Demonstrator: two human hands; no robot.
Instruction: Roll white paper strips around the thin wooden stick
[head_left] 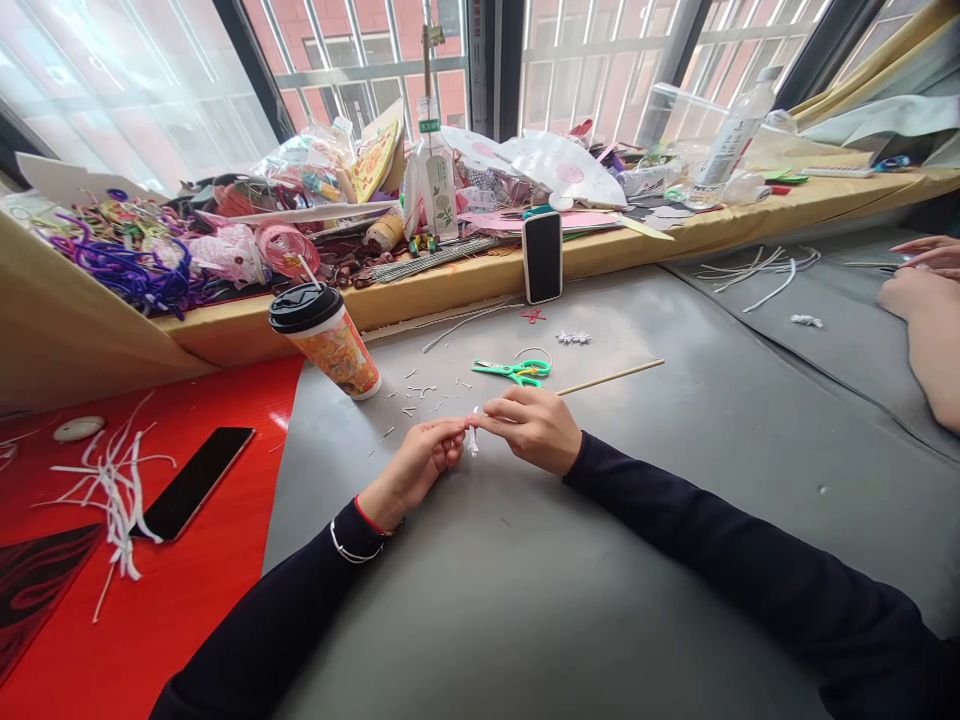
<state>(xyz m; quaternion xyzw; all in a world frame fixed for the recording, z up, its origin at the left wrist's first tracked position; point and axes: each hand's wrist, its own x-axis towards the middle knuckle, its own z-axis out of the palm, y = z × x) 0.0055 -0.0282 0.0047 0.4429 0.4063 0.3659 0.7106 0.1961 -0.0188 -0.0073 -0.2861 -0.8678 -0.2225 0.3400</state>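
A small white knotted cord (473,440) is pinched between both hands above the grey table. My left hand (421,462) has its fingers closed on one side of it. On the other side, my right hand (531,428) grips it with the fingertips. A thin wooden stick (611,376) extends from behind my right hand towards the right; whether the hand touches it is unclear. Just beyond my hands lie green-handled scissors (514,371), and short white cord scraps (424,392) are scattered to their left.
A paper cup with black lid (330,340) stands at the left, near white cords (116,490) and a dark phone (196,483) on red cloth. Another phone (541,257) leans upright against the cluttered ledge (465,268). Another person's hands (926,290) are at the right edge.
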